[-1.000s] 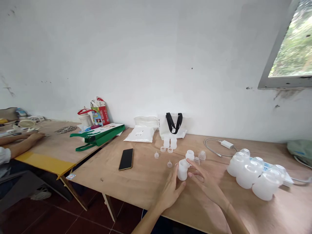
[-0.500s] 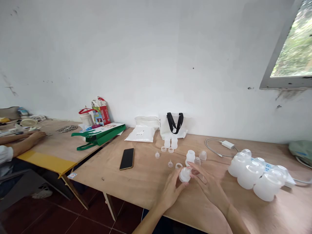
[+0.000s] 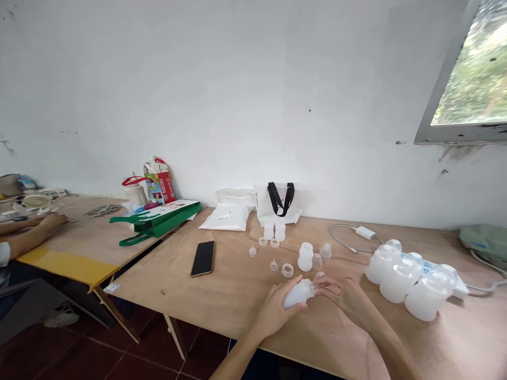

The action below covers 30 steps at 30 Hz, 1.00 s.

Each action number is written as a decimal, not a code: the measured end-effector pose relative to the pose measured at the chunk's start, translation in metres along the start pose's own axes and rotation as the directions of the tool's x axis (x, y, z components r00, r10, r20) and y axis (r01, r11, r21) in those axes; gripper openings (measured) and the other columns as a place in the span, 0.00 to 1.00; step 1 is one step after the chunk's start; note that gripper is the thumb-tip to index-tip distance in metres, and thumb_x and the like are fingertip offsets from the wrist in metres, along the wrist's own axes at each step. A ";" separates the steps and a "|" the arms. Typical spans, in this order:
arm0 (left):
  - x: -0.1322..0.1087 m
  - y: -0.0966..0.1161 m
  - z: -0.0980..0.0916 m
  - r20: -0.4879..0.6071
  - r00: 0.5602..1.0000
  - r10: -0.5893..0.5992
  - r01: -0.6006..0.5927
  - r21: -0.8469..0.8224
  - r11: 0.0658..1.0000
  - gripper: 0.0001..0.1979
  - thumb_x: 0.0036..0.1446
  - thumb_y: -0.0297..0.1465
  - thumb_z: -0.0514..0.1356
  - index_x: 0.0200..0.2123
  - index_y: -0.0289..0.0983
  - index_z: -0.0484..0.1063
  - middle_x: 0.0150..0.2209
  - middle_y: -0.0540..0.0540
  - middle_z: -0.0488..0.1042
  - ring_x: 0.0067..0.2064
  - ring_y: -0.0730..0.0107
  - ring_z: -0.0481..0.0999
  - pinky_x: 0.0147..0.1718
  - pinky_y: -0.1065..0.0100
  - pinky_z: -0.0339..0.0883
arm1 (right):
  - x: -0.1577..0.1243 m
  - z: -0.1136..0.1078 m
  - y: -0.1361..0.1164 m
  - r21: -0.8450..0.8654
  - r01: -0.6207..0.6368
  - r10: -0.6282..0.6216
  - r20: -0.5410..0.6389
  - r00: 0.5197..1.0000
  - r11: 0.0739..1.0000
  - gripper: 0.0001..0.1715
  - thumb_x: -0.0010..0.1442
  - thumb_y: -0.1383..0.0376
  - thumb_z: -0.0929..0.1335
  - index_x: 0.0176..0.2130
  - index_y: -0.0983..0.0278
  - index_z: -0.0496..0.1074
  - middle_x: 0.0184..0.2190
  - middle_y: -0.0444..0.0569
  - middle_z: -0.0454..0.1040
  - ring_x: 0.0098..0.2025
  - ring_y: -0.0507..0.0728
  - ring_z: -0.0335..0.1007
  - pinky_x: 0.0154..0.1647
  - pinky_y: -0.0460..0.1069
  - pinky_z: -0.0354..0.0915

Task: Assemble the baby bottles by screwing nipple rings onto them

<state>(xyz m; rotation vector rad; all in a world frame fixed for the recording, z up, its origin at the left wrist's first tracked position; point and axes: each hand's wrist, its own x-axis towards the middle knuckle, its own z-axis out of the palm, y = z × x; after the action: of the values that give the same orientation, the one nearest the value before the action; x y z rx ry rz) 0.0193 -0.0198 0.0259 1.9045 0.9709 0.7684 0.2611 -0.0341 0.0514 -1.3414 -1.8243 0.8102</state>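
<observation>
My left hand (image 3: 273, 309) is wrapped round a frosted white baby bottle (image 3: 296, 294), which lies tilted with its top toward the right. At that top end, the fingers of my right hand (image 3: 345, 296) pinch the clear nipple (image 3: 312, 286), partly hidden by the fingertips. Just beyond the hands stands an open bottle body (image 3: 305, 257), beside two clear domed caps (image 3: 326, 250). Left of it lie a white collar ring (image 3: 287, 270) and a loose nipple (image 3: 273, 265). Another nipple (image 3: 252, 251) and two more rings (image 3: 274, 243) lie farther back, near two bottle bodies (image 3: 280, 232).
Several capped bottles (image 3: 423, 298) stand at the right, by a power strip (image 3: 461, 287) and a white charger (image 3: 365, 233). A phone (image 3: 202, 258), white packages (image 3: 225, 217) and a black-handled bag (image 3: 283, 203) are on the table. At the left table, a co-worker's hand (image 3: 53, 221) shows.
The bottle has gone from pointing toward the camera to lying sideways, its top to the right. My right hand has shifted rightward to the nipple end. The view has moved slightly.
</observation>
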 end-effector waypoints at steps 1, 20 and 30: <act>0.000 0.000 0.000 0.009 1.000 0.005 -0.004 -0.023 1.000 0.36 0.60 0.45 0.66 0.70 0.47 0.65 0.68 0.45 0.68 0.66 0.47 0.68 0.67 0.50 0.58 | 0.001 0.000 0.002 0.021 -0.023 0.023 0.003 1.000 1.000 0.19 0.64 0.46 0.70 0.42 0.54 0.83 0.45 0.50 0.84 0.49 0.67 0.80 0.57 0.62 0.70; -0.001 0.005 -0.006 -0.002 0.999 -0.044 0.044 0.005 0.999 0.31 0.53 0.43 0.71 0.59 0.42 0.75 0.55 0.44 0.79 0.55 0.48 0.76 0.55 0.57 0.69 | 0.007 0.019 -0.001 -0.209 0.005 -0.021 -0.073 0.997 0.978 0.33 0.71 0.43 0.60 0.25 0.60 0.70 0.22 0.45 0.72 0.26 0.55 0.66 0.29 0.50 0.60; 0.000 0.000 -0.002 -0.012 1.000 -0.010 0.010 -0.003 1.000 0.33 0.52 0.46 0.71 0.59 0.40 0.76 0.55 0.43 0.79 0.55 0.44 0.76 0.57 0.53 0.67 | 0.001 -0.001 -0.005 -0.002 0.020 -0.020 0.079 0.997 1.000 0.26 0.69 0.44 0.64 0.33 0.59 0.77 0.32 0.47 0.79 0.33 0.57 0.73 0.34 0.50 0.67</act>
<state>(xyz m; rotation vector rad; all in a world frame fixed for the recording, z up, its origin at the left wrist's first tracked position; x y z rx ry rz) 0.0177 -0.0187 0.0268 1.8926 0.9853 0.7755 0.2593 -0.0349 0.0568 -1.3075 -1.8972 0.8610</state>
